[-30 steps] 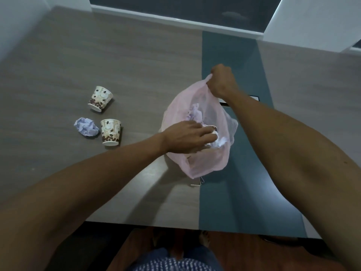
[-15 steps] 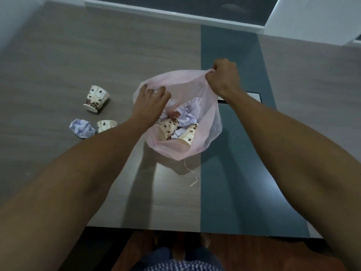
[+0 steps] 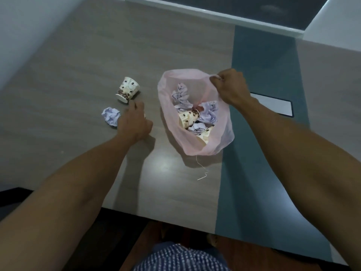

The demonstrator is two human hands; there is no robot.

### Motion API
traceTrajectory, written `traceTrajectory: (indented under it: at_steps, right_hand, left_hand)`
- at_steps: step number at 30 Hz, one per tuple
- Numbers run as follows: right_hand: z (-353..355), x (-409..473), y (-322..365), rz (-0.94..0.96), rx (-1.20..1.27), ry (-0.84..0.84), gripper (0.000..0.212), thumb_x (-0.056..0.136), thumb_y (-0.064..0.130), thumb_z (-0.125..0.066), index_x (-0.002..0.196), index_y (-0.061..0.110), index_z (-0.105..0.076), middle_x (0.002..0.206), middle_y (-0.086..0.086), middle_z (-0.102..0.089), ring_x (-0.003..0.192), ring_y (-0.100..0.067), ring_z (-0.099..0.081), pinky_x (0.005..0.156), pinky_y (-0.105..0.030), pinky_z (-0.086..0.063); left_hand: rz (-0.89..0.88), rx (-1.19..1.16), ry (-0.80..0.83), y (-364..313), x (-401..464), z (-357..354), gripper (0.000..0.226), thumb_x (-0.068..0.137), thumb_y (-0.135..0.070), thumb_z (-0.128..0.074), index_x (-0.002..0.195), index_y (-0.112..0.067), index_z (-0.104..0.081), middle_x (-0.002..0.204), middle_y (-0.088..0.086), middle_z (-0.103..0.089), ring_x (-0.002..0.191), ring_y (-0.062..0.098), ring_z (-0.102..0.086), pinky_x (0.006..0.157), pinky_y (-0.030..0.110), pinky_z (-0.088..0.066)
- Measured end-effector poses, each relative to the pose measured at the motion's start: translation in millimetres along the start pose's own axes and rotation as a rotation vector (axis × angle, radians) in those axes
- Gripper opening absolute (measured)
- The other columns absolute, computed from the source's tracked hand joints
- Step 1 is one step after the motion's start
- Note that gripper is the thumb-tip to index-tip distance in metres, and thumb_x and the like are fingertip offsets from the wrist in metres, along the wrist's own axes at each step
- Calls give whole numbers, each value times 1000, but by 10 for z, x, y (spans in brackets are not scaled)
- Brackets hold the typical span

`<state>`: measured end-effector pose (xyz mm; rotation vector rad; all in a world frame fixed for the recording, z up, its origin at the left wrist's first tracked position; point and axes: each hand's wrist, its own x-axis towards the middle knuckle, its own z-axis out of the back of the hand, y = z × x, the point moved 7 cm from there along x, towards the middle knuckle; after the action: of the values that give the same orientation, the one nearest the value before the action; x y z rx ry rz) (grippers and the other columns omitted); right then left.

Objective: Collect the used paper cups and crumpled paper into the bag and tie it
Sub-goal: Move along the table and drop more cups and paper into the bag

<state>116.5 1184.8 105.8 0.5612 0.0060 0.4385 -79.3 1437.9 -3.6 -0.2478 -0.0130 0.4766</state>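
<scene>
A pink translucent bag (image 3: 224,137) lies open on the wooden table (image 3: 78,65). My right hand (image 3: 230,87) pinches its far right rim and holds the mouth up. Inside are patterned paper cups (image 3: 188,118) and lilac crumpled paper (image 3: 209,114). Left of the bag, my left hand (image 3: 134,122) curls down over a second paper cup, which is almost wholly hidden under the palm. Another coffee-bean paper cup (image 3: 128,89) stands upside down just beyond that hand. A crumpled paper ball (image 3: 111,118) lies beside its knuckles.
A thin white string (image 3: 202,171) lies on the table in front of the bag. A teal strip (image 3: 263,75) runs down the table's right part, with a white rectangular card (image 3: 273,103) on it. The table's front edge is near my lap.
My left hand has let go of the bag's left rim and moved left, down onto the near cup. The bag mouth now sags open on the left. My right hand keeps its hold.
</scene>
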Motion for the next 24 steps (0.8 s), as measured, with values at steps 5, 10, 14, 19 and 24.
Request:
traceTrajectory:
  at_steps: [5, 10, 14, 19, 24]
  right_hand:
    - [-117, -20, 110, -10, -7, -23, 48, 97, 35, -57, 66, -1, -62, 61, -14, -56, 53, -23, -46, 53, -30, -35]
    - [-149, -44, 62, -20, -40, -20, 45, 99, 37, -57, 73, 1, -66, 69, -14, -65, 60, -27, -56, 59, -34, -45]
    - [-58, -71, 68, -20, -51, -35, 41, 100, 34, -56, 72, 4, -63, 70, -10, -63, 62, -26, -55, 58, -34, -44]
    - [37, -124, 137, -16, -92, -54, 30, 98, 22, -49, 73, 7, -57, 72, -11, -59, 64, -29, -55, 59, -34, -44]
    - [51, -176, 157, 9, -80, -77, 29, 100, 20, -49, 73, 11, -52, 73, -7, -56, 66, -28, -52, 62, -30, -33]
  left_hand:
    - [192, -44, 86, 374, -54, -356, 90, 84, -59, -68, 155, -27, -24, 156, 25, -25, 134, 50, -43, 103, 52, -42]
    - [264, -228, 83, 348, -57, -535, 77, 91, -38, -64, 154, -28, -22, 137, 33, -43, 124, 51, -48, 98, 54, -44]
    - [186, -365, -218, 167, -156, -126, 84, 81, -44, -65, 151, -22, -25, 130, 22, -54, 117, 43, -53, 94, 54, -48]
    - [-287, -520, -228, -558, -192, 282, 66, 79, -33, -72, 130, -14, -35, 115, 11, -58, 87, 30, -60, 69, 39, -49]
    - [-390, -500, -66, -1197, 9, 66, 64, 86, -31, -74, 138, -8, -44, 132, 15, -51, 106, 31, -58, 86, 46, -53]
